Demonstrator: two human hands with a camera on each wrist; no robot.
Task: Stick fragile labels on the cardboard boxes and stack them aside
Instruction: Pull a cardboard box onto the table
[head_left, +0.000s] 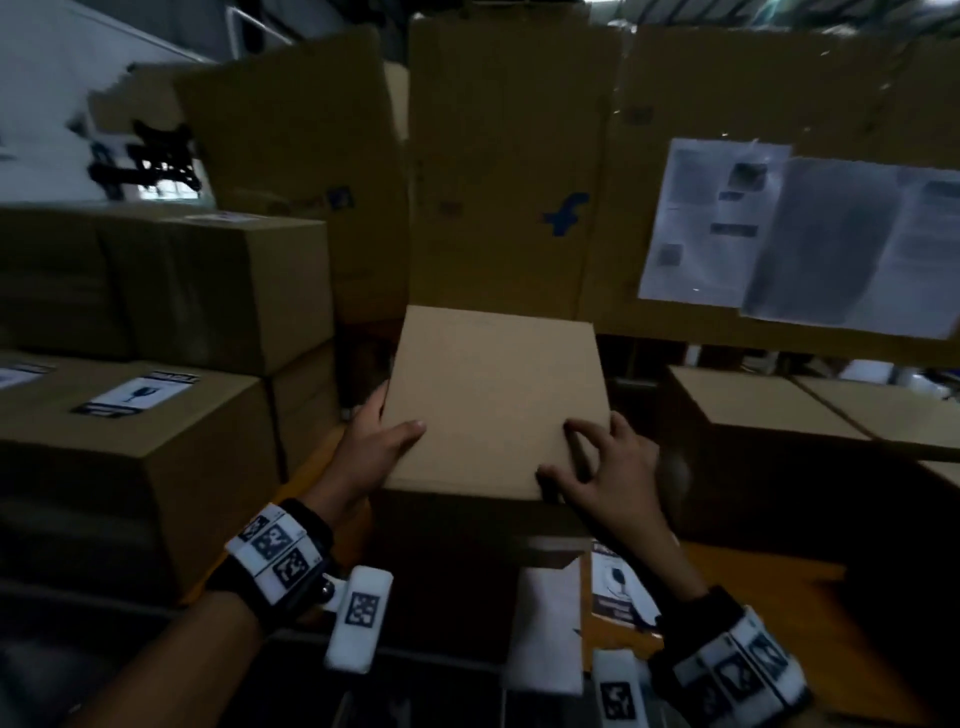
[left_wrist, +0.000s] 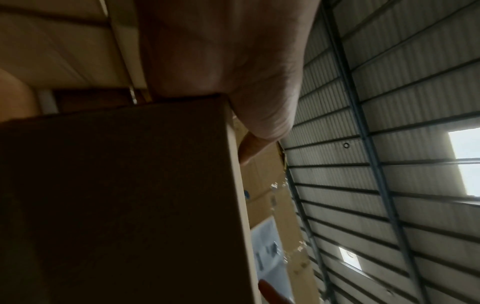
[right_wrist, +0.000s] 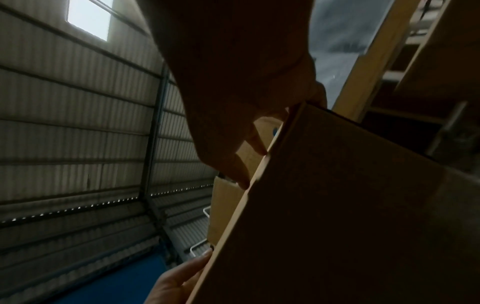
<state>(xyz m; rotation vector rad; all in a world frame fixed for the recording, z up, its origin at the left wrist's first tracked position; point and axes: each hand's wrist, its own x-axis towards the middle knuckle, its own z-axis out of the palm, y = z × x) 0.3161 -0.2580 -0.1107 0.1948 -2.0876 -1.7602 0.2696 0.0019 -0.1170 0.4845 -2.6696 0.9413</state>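
A plain cardboard box (head_left: 493, 400) with no label on its top is in the centre of the head view, held between both hands. My left hand (head_left: 374, 441) grips its near left corner, thumb on top and fingers down the left side. My right hand (head_left: 608, 467) holds the near right corner, with curled fingertips on the top and the thumb at the near edge. The left wrist view shows the box's dark side (left_wrist: 116, 205) under my palm (left_wrist: 221, 51). In the right wrist view my fingertips (right_wrist: 241, 181) touch the box edge (right_wrist: 337, 216). Whether the box rests on the table is hidden.
Stacked boxes stand at the left, one bearing a fragile label (head_left: 137, 393). Loose fragile labels (head_left: 618, 587) and white backing paper (head_left: 545, 623) lie on the orange table (head_left: 779, 597) near me. More boxes (head_left: 769, 405) sit at the right. Tall cartons (head_left: 509, 171) with papers form the back wall.
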